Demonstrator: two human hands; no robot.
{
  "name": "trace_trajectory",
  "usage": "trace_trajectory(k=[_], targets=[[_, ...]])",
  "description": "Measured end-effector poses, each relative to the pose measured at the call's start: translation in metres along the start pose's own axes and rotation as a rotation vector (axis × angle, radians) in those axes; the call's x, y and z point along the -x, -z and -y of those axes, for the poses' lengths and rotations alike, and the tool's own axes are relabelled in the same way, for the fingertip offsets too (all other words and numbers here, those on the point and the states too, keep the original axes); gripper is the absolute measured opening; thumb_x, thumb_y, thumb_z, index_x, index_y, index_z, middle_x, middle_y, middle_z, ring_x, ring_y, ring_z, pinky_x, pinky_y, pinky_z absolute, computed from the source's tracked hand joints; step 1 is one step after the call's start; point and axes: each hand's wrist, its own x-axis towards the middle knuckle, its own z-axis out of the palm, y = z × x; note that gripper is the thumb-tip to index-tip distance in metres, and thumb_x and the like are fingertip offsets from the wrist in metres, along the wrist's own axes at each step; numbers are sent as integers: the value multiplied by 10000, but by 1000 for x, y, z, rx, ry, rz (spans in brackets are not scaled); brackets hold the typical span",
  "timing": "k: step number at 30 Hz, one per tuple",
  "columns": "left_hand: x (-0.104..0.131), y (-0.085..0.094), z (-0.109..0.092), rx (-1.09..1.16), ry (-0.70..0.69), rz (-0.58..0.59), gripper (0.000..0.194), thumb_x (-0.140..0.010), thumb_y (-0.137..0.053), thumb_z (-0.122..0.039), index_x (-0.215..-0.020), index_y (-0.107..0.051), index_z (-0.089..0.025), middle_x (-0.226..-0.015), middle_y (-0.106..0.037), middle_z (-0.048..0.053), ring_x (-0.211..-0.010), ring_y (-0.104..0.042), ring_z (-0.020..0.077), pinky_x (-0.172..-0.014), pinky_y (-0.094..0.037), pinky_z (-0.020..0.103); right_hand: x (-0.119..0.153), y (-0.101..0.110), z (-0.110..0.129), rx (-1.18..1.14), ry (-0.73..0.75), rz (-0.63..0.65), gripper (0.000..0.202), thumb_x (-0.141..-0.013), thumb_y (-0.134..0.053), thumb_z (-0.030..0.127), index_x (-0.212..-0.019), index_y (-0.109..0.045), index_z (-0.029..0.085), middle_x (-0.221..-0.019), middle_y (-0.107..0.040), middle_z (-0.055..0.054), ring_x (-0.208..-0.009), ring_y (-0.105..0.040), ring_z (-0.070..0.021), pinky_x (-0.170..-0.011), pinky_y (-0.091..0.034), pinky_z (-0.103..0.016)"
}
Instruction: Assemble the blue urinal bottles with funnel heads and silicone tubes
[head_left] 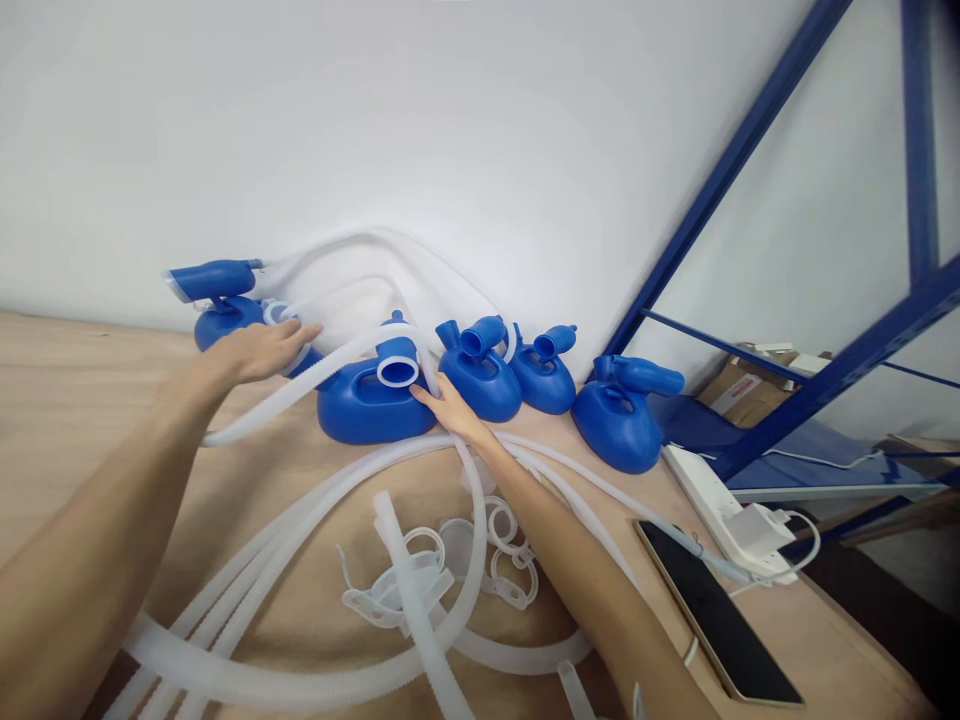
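My left hand (262,350) is spread palm down beside the leftmost blue bottle (217,320), its fingers over a white ring opening behind. My right hand (446,405) has its fingers round a white corrugated tube (429,365) at the right side of a blue bottle with a white-rimmed mouth (371,412). That tube arches over the bottle toward the left. More white tubes (300,510) curve across the table below my hands. Translucent plastic caps and rings (397,590) lie among the tubes.
Three more blue bottles stand to the right, the nearest a tilted-looking one (619,425). A phone (712,610) and a white power strip (727,515) with a plug lie on the right of the table (847,660). Beyond is a blue metal rack (832,350) holding a cardboard box (742,390).
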Motion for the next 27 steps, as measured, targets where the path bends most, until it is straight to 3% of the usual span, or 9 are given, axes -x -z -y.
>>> trace_trajectory(k=[3,6,11,17,23,27], targets=[[8,-5,-11,-84,49,116,885,-851,-459,-903,-1199,-678,-119,-1058,-778,241,-960,-727,460,-889,-536,592,-2,-1,-5,16,19,9,614,-964,-651,621,-1442,-675,237,-1491,-642,-91,-1459,-520,-313,-1287,-332,-444],[17,-6,-19,-132,66,144,1069,-710,-654,-913,-1408,-583,-106,-1202,-746,280,-1123,-689,527,-946,-519,611,-4,-3,-12,29,39,18,663,-965,-613,683,-1446,-668,229,-1532,-603,-105,-1496,-480,-297,-1298,-313,-428],[30,-14,-29,-82,118,98,814,-845,-642,-726,-1430,-636,-161,-1330,-727,225,-1229,-663,492,-974,-529,571,-4,-3,-20,91,6,28,769,-977,-543,740,-1539,-575,216,-1618,-508,-125,-1556,-402,-277,-1327,-228,-410],[45,-32,-33,1,141,-55,752,-903,-604,-605,-1521,-577,-177,-1377,-724,183,-1285,-655,460,-1025,-513,559,-8,-5,-26,148,-13,37,743,-995,-527,726,-1567,-553,252,-1662,-464,-97,-1587,-348,-289,-1340,-173,-431],[51,-48,-40,65,124,-248,550,-962,-515,-413,-1431,-652,-161,-1400,-727,125,-1328,-647,363,-1074,-494,464,-12,-6,-31,174,-5,29,732,-995,-514,738,-1552,-578,267,-1653,-470,-99,-1577,-349,-309,-1335,-181,-464],[49,-56,-45,96,163,-327,523,-940,-502,-387,-1363,-703,-153,-1357,-746,144,-1276,-674,377,-1033,-499,476,-12,-3,-28,184,-7,36,726,-983,-523,753,-1537,-593,289,-1629,-491,-87,-1558,-372,-314,-1328,-192,-467]])
